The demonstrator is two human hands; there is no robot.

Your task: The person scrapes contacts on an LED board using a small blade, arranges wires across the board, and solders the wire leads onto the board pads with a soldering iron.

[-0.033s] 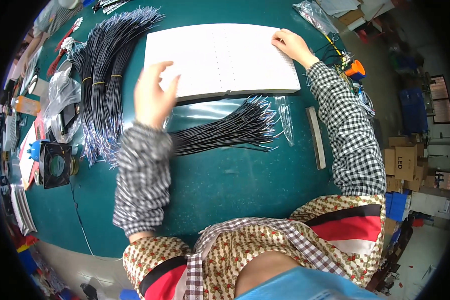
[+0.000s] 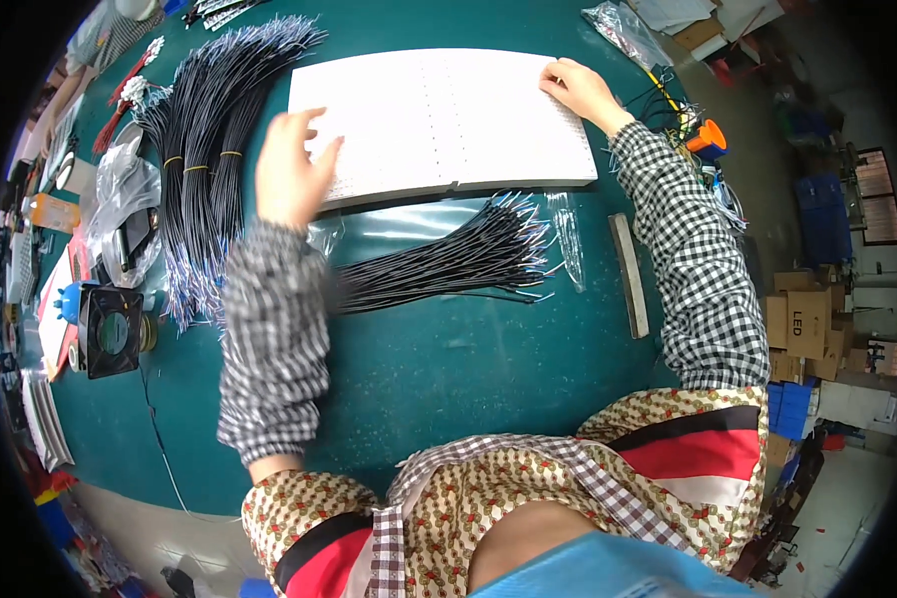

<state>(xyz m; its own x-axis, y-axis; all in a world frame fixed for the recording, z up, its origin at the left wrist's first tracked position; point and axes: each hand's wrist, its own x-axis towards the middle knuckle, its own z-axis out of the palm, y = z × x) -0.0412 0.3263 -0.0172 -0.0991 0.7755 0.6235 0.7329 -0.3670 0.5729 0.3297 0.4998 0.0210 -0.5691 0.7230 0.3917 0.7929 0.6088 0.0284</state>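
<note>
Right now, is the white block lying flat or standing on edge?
Lying flat: the white block shows its broad dotted face upward and a narrow near side.

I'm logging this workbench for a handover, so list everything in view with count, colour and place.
Table: one, green, centre
Panel: one, white with dark dots, back centre
Banded wire bundles: three, black, left
Crosswise wire bundle: one, black, before the panel
Connector wires: several, red and white, far left
Plastic bags: at least two, clear, left and back right
Cooling fan: one, black, left
Bar: one, grey, right
Cup: one, orange, right
Cardboard boxes: several, brown, right background
Checked sleeves: two, black-and-white, forearms
Left hand: one, bare, panel's left edge
Right hand: one, bare, panel's upper right
</note>
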